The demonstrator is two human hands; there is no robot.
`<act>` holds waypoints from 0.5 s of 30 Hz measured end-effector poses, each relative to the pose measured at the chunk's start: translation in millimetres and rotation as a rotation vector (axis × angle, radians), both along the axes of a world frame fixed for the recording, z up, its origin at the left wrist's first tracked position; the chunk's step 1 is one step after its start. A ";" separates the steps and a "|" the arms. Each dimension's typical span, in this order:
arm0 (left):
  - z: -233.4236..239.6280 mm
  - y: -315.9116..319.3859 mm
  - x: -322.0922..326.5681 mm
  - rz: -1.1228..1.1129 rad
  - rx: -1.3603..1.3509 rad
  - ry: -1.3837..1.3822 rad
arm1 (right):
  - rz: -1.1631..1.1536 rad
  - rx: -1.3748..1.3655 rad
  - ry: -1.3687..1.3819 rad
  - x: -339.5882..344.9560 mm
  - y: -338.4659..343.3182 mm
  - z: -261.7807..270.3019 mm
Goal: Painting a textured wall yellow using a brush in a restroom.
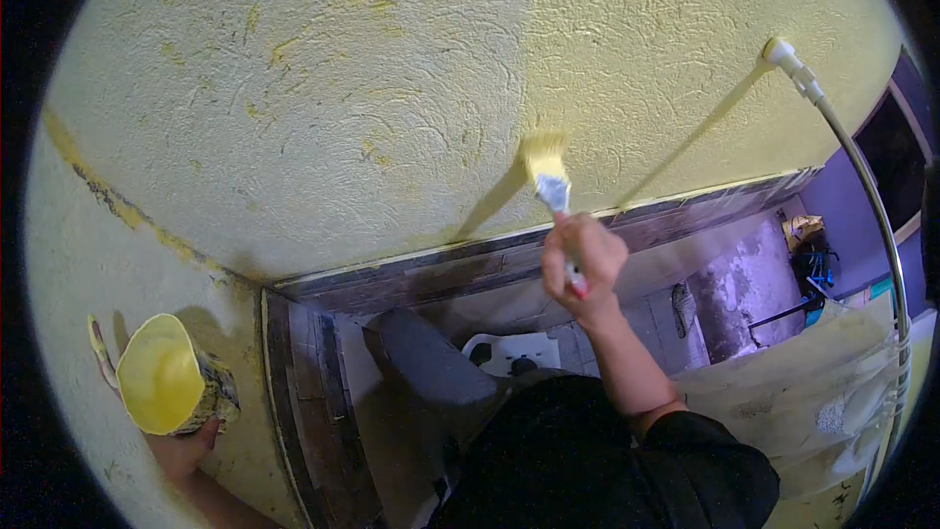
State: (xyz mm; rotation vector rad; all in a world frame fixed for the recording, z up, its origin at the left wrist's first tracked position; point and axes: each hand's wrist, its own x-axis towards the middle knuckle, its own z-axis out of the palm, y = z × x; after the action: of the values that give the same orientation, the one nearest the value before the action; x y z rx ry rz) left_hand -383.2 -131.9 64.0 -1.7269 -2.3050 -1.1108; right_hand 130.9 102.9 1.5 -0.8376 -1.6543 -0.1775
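My right hand (pixel 585 264) is closed around the handle of a flat paintbrush (pixel 552 189), its bristles loaded with yellow paint and at the textured wall (pixel 411 88). The bristles lie near the line where the pale left part of the wall meets the yellower right part. At the lower left, my left hand (pixel 183 448) holds a round tub of yellow paint (pixel 165 375) tilted so its inside shows. A finger smeared with paint shows past the tub's far side. The tub hides most of that hand.
A curved metal curtain rail (pixel 859 139) runs from a white wall mount down the right, with a translucent curtain (pixel 793 397) hanging from it. Brown tile trim (pixel 440 283) borders the wall below. Beneath me is a white plastic stool (pixel 514 353).
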 end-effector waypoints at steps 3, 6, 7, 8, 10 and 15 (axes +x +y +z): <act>0.0 5.0 6.1 -0.066 0.042 -0.058 | 0.052 -0.087 0.011 -3.1 -2.2 -30.9; -0.4 3.6 7.3 0.063 0.020 0.007 | 0.093 -0.303 0.071 -2.2 -14.0 -36.0; -2.5 2.9 1.4 0.057 0.029 0.089 | 0.079 -0.358 0.093 -3.0 -16.5 -34.2; -4.0 0.8 -4.5 0.051 0.039 0.171 | 0.080 -0.359 0.098 -2.9 -20.5 -28.5; 0.4 4.2 5.1 0.012 0.063 0.058 | 0.057 -0.372 0.108 1.0 -29.0 -11.9; 6.5 8.9 9.2 -0.040 0.063 -0.076 | 0.049 -0.245 0.099 6.8 -2.8 9.1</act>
State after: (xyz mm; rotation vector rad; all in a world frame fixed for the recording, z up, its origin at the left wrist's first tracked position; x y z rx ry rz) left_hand -374.0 -123.0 70.5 -1.7458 -2.2607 -1.2636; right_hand 137.8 100.1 10.5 -0.9723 -1.6220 0.1021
